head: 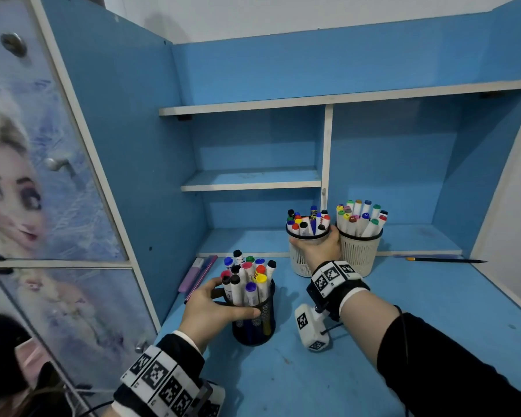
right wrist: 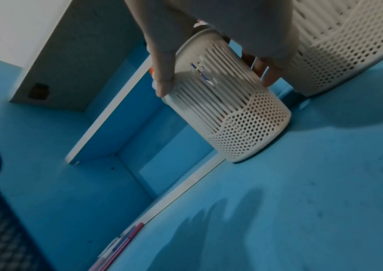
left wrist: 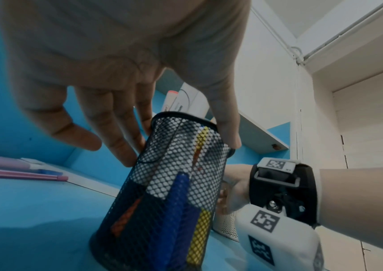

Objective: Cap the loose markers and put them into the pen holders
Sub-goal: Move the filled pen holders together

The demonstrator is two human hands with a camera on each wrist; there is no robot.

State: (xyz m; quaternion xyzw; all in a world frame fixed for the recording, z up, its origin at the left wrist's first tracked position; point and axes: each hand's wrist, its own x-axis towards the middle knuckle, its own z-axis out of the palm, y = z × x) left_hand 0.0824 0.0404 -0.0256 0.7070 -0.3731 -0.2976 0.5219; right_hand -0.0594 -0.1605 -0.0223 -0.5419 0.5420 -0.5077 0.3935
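Observation:
A black mesh pen holder [head: 259, 323] [left wrist: 169, 185] full of capped markers [head: 248, 278] stands at the desk's front left. My left hand [head: 214, 308] [left wrist: 139, 128] grips it near the rim, thumb on the near side, fingers behind. A white slotted holder [head: 301, 260] [right wrist: 230, 113] packed with capped markers [head: 309, 221] stands further back. My right hand [head: 319, 246] [right wrist: 209, 60] wraps its upper part, thumb left and fingers right. A second white holder [head: 360, 251] [right wrist: 339, 60] with capped markers touches it on the right.
Purple and pink pens [head: 197, 273] lie by the left wall of the blue desk [head: 403, 296]. A thin dark pencil [head: 445, 260] lies at the back right. Blue shelves [head: 253, 179] rise behind the holders; a pictured cabinet door [head: 27, 176] stands left.

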